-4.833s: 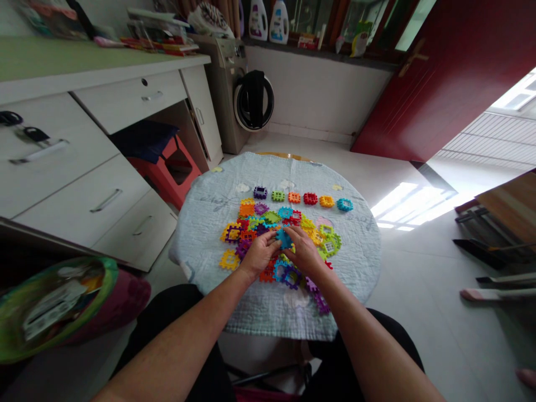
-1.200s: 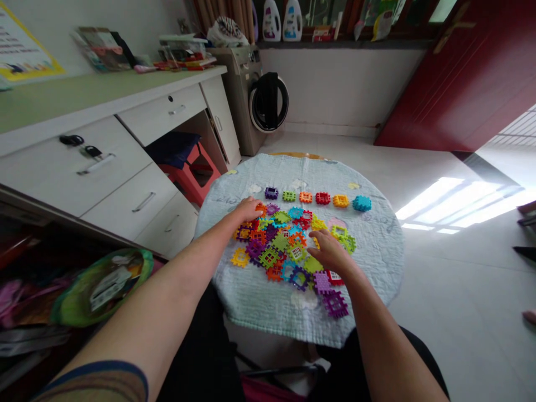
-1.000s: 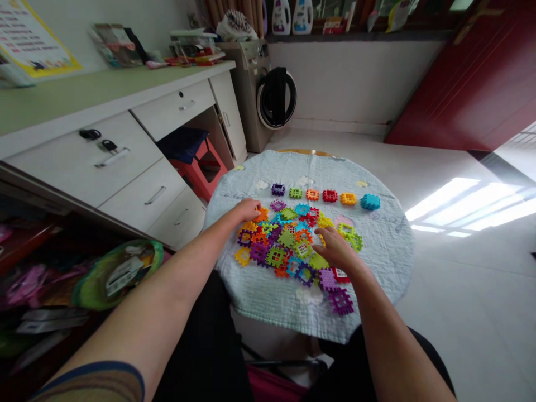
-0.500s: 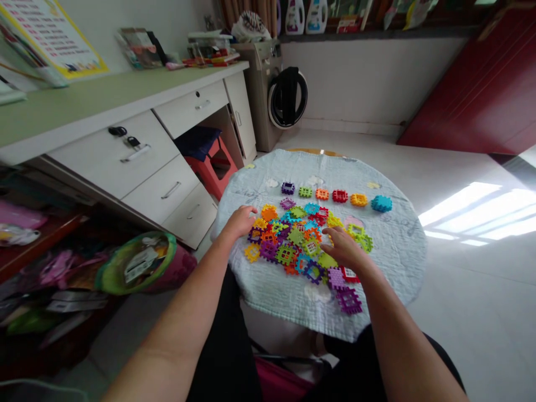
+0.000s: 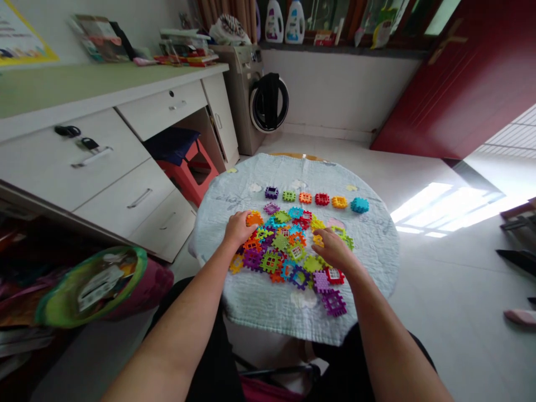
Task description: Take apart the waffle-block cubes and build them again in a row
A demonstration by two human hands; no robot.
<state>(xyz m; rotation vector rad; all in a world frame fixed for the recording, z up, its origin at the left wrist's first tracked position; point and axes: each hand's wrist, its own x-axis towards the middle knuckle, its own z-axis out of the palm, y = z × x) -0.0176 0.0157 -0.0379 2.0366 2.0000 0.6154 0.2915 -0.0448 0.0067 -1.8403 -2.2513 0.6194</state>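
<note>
Many toothed plastic building blocks in mixed colours lie heaped on a cloth-covered round table (image 5: 259, 304). My left hand (image 5: 238, 230) is at the heap's left edge, with thumb and fingers closed about an orange block (image 5: 254, 218). On the right side of the heap, my right hand (image 5: 335, 248) has a yellow block (image 5: 318, 240) between thumb and fingertips. A light purple block (image 5: 322, 282) and a dark purple frame block (image 5: 334, 303) lie below the right hand. Parts of the heap under both hands are hidden.
Beyond the heap runs a row of blocks, from dark purple (image 5: 271, 192) to a blue one (image 5: 359, 205). A waste bin (image 5: 144, 279) and white drawers (image 5: 138, 195) stand to the left. Behind are a red stool (image 5: 188, 173) and a washing machine (image 5: 247, 100).
My left hand has moved right onto the orange block. My right hand stays at the right of the heap. The view has turned slightly right.
</note>
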